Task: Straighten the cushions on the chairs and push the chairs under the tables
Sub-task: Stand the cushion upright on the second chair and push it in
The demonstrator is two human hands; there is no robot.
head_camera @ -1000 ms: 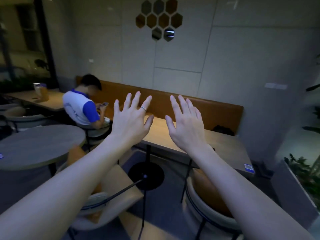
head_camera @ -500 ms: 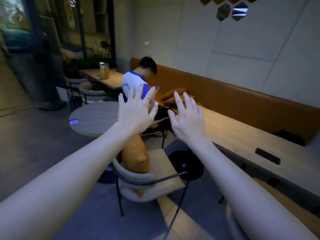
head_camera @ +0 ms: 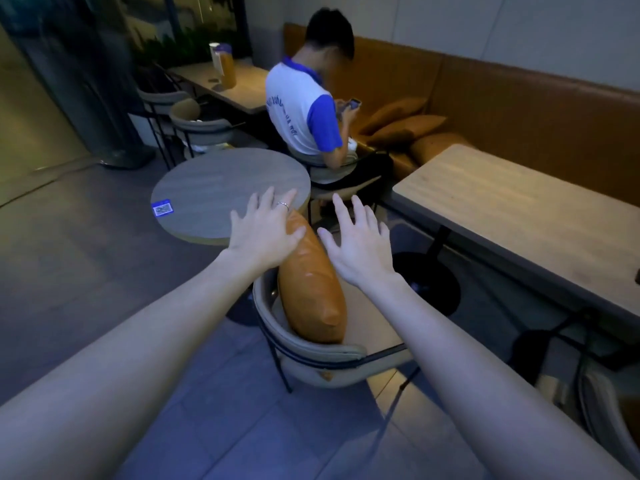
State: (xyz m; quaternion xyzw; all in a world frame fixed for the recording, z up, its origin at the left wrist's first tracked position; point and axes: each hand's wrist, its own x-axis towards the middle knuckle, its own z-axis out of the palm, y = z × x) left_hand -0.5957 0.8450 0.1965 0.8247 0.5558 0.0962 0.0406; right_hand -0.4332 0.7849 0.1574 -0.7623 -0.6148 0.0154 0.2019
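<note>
An orange cushion stands on edge in a beige chair with a black metal frame, leaning against the backrest. The chair stands out on the floor between a round grey table and a long wooden table. My left hand hovers open over the cushion's top left corner, fingers spread, a ring on one finger. My right hand is open just to the right of the cushion's top. Whether either hand touches the cushion is unclear.
A person in a white and blue shirt sits beyond the round table, looking at a phone. Several orange cushions lie on the bench along the wall. More chairs stand at a far table. Another chair is at the right edge.
My view has turned left and down toward the chair with the cushion. Both open hands have dropped from mid-air to either side of the cushion's top.
</note>
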